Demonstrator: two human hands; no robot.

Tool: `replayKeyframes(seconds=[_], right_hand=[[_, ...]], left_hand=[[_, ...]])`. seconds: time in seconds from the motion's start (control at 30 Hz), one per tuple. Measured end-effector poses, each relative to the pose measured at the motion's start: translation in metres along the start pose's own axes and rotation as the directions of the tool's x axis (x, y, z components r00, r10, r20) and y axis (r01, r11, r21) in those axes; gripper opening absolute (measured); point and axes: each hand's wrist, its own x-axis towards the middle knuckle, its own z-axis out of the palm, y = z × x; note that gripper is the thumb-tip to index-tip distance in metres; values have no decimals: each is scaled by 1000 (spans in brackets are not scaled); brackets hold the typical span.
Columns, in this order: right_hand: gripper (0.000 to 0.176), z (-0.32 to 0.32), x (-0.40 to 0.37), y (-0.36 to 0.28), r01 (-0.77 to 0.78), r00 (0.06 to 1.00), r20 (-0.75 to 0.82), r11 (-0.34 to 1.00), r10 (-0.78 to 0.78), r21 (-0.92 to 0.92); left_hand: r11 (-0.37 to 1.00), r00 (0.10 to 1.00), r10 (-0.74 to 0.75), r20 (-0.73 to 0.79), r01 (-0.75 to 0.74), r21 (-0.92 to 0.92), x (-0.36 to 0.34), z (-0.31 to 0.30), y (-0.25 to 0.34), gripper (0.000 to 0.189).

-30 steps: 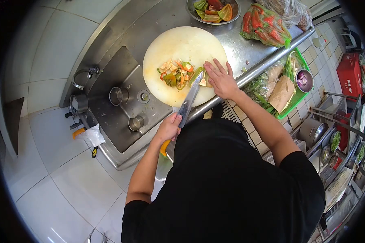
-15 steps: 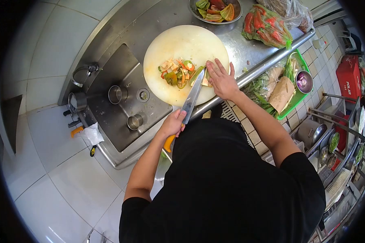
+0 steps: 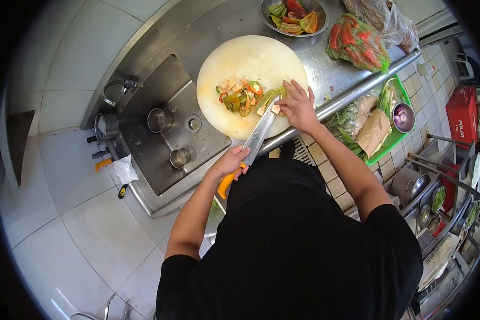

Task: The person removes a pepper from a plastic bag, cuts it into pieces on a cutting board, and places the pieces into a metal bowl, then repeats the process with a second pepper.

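Note:
My left hand (image 3: pixel 232 163) is wrapped round the yellow handle of a large knife (image 3: pixel 257 137), its blade pointing up and right over the round white cutting board (image 3: pixel 250 53). The blade tip lies beside pieces of green pepper (image 3: pixel 268 100) at the board's right side. My right hand (image 3: pixel 297 109) is at those pieces, thumb and fingertips closed near the tip on a pale-fleshed pepper piece (image 3: pixel 276 109). Left of them on the board is a pile of pepper scraps, seeds and cores (image 3: pixel 240 97), red, green and orange.
A metal bowl of pepper pieces (image 3: pixel 295 16) and a bag of red peppers (image 3: pixel 357 42) stand beyond the board. At left is a sink (image 3: pixel 160 144) with metal cups. A green basket (image 3: pixel 394 140) of vegetables with a bowl of shallots (image 3: pixel 404 117) is at right.
The whole view has shifted slightly. My right hand's fingers have moved from lying flat by the pepper to pinching near the blade tip. The green pepper pieces have spread apart a little.

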Motion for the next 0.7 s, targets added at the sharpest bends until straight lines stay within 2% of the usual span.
replayKeyframes(seconds=[0.07,0.1,0.17,0.2,0.27,0.33,0.4,0.43,0.47,0.5,0.53,0.57,0.6,0.67,0.7], right_hand=[[19,-5,3,0,-7,1000,-13,999,7,37],[19,-4,4,4,-4,1000,-14,999,4,35],[10,-1,6,12,-29,999,-22,989,32,148],[10,-4,11,9,-21,999,-23,989,25,145],[8,-17,23,-7,-5,990,-135,955,47,296],[14,-39,43,-34,39,993,-117,968,-10,249],[28,-49,63,-50,189,981,-111,914,-159,358],[40,-44,75,-42,204,978,-101,910,-180,360],[40,-39,73,-36,206,978,-105,912,-180,356],[41,-38,72,-27,92,996,9,986,-94,137],[42,-34,69,-14,-8,995,100,995,18,-101],[40,-31,59,-2,43,994,111,985,-24,-169],[40,-33,55,3,49,993,110,983,-30,-176],[34,-36,50,8,-64,981,176,993,81,-103],[25,-40,51,12,-72,977,196,995,85,-73]], left_hand=[[1000,1000,17,4,-17,24,-4,-2,5,30],[995,999,24,-31,-21,97,-10,-7,7,31],[965,991,40,-127,-5,262,-20,-13,11,32],[966,990,46,-131,-11,260,-19,-13,11,32],[936,980,51,-190,19,351,-17,-13,8,33],[936,979,59,-197,15,351,-14,-5,14,32],[934,977,68,-201,8,356,-15,0,20,32],[926,971,99,-217,-10,379,-17,1,22,32],[916,964,131,-232,-28,400,-19,3,22,31],[915,963,139,-230,-36,402,-22,1,19,31],[923,960,143,-242,-41,383,-28,-3,12,31],[931,956,145,-254,-46,362,-34,-8,4,31],[932,955,153,-254,-53,359,-40,-13,-4,31],[976,949,164,-269,-117,183,-52,-22,-23,32],[975,948,171,-268,-124,182,-55,-22,-29,32]])
